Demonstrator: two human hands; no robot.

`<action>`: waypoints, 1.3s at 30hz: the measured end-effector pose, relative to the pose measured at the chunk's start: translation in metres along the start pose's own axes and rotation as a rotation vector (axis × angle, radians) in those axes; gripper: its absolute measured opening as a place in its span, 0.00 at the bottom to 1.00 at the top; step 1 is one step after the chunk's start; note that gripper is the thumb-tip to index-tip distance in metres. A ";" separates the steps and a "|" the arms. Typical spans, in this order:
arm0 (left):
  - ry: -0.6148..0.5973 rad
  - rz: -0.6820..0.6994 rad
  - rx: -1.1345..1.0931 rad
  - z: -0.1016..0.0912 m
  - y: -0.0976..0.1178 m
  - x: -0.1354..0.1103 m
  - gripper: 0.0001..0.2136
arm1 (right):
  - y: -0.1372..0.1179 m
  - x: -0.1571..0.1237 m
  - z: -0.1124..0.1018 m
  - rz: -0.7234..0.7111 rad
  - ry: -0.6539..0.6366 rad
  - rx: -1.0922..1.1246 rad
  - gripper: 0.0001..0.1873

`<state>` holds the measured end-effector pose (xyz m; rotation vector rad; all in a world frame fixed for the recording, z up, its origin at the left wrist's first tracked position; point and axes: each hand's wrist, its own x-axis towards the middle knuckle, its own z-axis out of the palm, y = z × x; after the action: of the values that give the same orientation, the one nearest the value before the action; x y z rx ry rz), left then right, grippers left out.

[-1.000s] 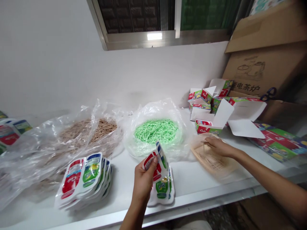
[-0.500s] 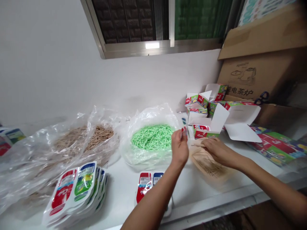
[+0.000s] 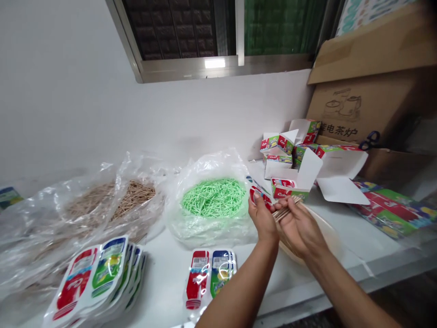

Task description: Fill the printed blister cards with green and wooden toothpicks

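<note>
My left hand (image 3: 263, 218) is closed on a printed red-and-blue packet (image 3: 259, 197), gripping its lower end with the thumb on top. Beside it, my right hand (image 3: 302, 230) holds a small bunch of thin brown sticks (image 3: 282, 212) in its curled fingers. The stick ends point at the lower end of the packet; whether any are inside cannot be made out. Beneath the right hand is a shallow beige bowl (image 3: 329, 234), partly hidden by the hand and wrist. Near my left forearm lie flat twin-panel red and green packets (image 3: 198, 278).
A clear bag holds green sticks (image 3: 215, 198); another at the left holds brown sticks (image 3: 134, 198). Stacked packets (image 3: 88, 278) lie front left. Small open boxes (image 3: 290, 184), flattened printed card (image 3: 392, 207), scissors (image 3: 370, 140) and a large carton (image 3: 358, 100) occupy the right.
My right hand has come left from over the bowl, bringing the bunch of sticks against the packet. My left hand has tilted the packet, showing its printed face. The view has shifted slightly.
</note>
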<state>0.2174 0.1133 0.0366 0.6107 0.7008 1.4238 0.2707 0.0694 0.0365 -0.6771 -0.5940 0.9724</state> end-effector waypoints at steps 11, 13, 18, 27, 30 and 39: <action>-0.211 0.049 0.395 -0.069 0.063 -0.021 0.19 | 0.004 -0.048 0.024 -0.058 -0.401 -0.958 0.15; -0.285 0.088 0.548 -0.094 0.084 -0.028 0.18 | -0.013 -0.048 0.026 -0.060 -0.548 -1.174 0.13; -0.313 -0.007 0.730 -0.147 0.117 -0.051 0.18 | -0.032 -0.044 0.043 -0.131 -0.885 -1.439 0.17; -0.327 0.020 0.715 -0.182 0.139 -0.082 0.15 | -0.014 -0.049 0.081 -0.054 -1.243 -1.475 0.26; -0.303 0.045 0.702 -0.186 0.142 -0.086 0.10 | -0.012 -0.049 0.085 -0.004 -1.287 -1.467 0.26; -0.286 0.158 0.988 -0.187 0.145 -0.093 0.11 | -0.016 -0.054 0.097 -0.016 -1.396 -1.417 0.25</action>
<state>-0.0202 0.0230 0.0273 1.6268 1.1307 1.0251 0.1860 0.0390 0.1035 -1.1186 -2.6459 0.7798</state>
